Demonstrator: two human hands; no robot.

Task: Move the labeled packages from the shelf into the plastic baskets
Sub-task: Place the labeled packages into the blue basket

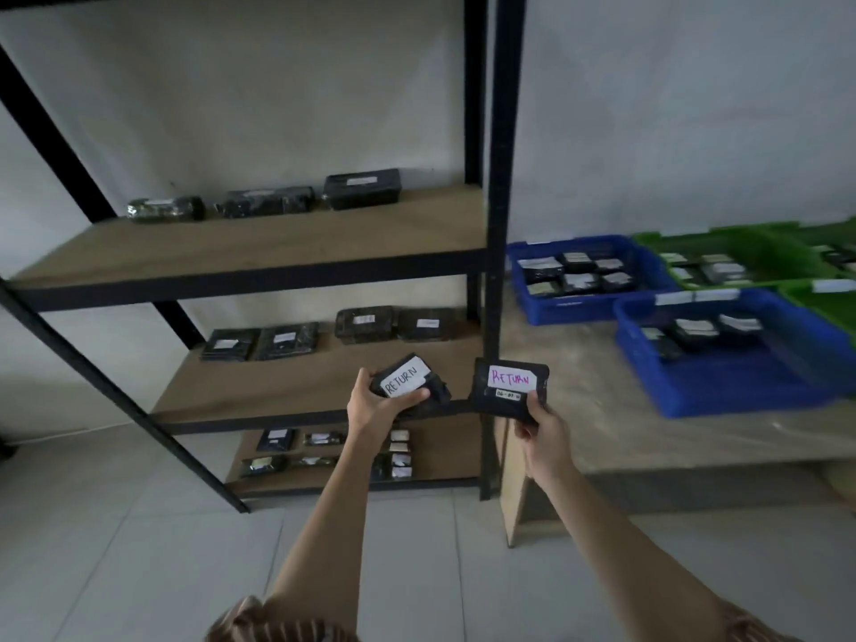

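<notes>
Baskets (pixel 722 386) sit off right of the right hand (pixel 539 428), nearer than left hand (pixel 370 403), each gripping a package (pixel 509 386).

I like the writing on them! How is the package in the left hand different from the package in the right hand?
The left hand's package has RETURN in black letters; the right hand's package has it in pink, with a small second label underneath. The left hand holds its package tilted; the right hand holds its nearly level, pinched at the bottom edge. Both are black with white labels.
</notes>
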